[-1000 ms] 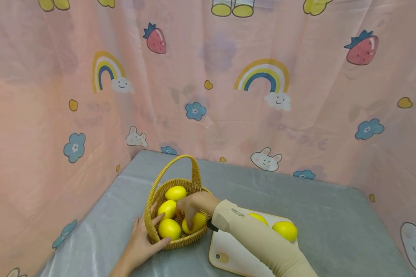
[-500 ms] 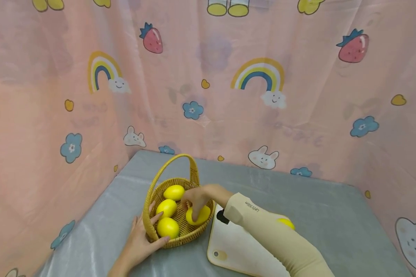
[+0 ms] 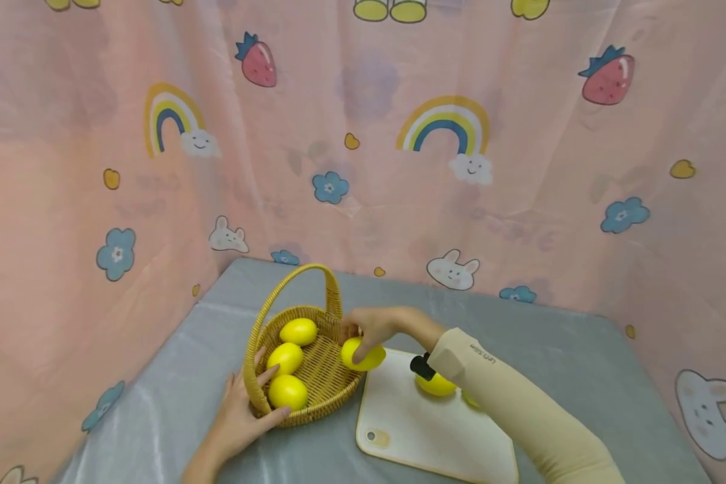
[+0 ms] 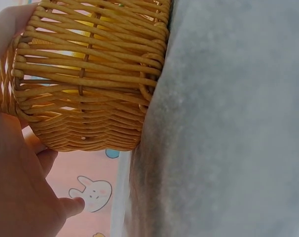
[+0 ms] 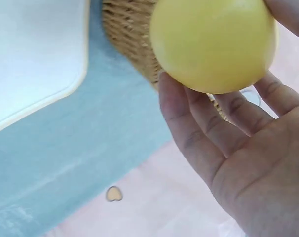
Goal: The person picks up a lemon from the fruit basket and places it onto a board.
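Note:
In the head view, a yellow wicker basket (image 3: 322,411) with a tall hoop handle stands on the table. My left hand (image 3: 234,418) grips its left side, with fingers over the rim; the left wrist view shows the hand against the woven wall (image 4: 90,94). Three lemons (image 3: 288,392) lie along the basket's left half. My right hand (image 3: 380,325) holds another lemon (image 3: 368,357) at the basket's right rim, between thumb and fingers. The right wrist view has this lemon (image 5: 213,44) close up, with the fingers (image 5: 194,133) around its underside.
Right of the basket lies a white cutting board (image 3: 399,423) with a hole in one corner. On it are a lemon (image 3: 435,385) and part of another (image 3: 470,398), half hidden by the right sleeve (image 3: 508,390). A pink patterned curtain (image 3: 363,222) borders the grey table cloth (image 3: 556,376).
My right hand has lifted its lemon from inside the basket and moved right to the rim. The left hand keeps its grip on the basket. The view has shifted slightly.

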### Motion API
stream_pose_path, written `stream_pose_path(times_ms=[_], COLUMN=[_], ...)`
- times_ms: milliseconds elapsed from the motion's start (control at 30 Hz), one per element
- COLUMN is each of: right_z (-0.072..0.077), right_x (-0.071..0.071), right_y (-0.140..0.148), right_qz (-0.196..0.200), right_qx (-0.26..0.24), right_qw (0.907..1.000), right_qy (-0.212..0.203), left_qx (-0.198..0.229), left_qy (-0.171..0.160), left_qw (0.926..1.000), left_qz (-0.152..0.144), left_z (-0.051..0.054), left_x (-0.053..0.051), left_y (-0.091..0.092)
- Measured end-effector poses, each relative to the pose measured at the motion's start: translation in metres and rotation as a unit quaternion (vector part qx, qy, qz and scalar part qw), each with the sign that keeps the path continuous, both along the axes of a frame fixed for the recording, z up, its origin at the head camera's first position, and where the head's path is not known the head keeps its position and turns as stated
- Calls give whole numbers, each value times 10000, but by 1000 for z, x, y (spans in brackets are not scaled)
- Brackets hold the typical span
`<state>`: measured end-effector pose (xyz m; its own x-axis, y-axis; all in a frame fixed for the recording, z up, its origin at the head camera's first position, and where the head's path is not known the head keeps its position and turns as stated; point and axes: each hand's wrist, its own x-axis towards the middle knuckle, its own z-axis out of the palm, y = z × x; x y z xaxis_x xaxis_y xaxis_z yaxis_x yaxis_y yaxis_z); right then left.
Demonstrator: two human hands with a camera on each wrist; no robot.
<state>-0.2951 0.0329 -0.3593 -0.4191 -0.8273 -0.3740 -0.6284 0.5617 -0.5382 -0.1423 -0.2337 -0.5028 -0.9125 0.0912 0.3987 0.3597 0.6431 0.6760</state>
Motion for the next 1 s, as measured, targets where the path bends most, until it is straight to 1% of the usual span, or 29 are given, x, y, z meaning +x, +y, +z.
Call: stream_pose_path(times_ms=[100,367,500,600,767,867,1000], right_z=[-2,-8,-15,-22,-36,-43,-50], right_x=[-1,-5,-6,-8,-9,-8,-5], right_y=[10,37,48,50,50,49,48], right_qz=[-112,-404,-642,-823,-892,-958,-1052], right_qx=[-136,-246,-281,-230,-59,30,108], right_qw=[9998,9985,9973,9960,9948,9944,9940], right_qy=[35,293,239,274,495,449,287], left_qx=[-18,55,54,26,18,17,13], left_qy=[-15,-43,-33,-35,-28,-29,-70], left_qw=[10000,10000,10000,10000,10000,10000,10000], left_qz=[-5,0,-16,-19,-21,-8,3], left_z=[0,2,4,4,3,2,3], left_x=[0,1,1,1,0,1,1], left_y=[0,1,3,2,1,1,1])
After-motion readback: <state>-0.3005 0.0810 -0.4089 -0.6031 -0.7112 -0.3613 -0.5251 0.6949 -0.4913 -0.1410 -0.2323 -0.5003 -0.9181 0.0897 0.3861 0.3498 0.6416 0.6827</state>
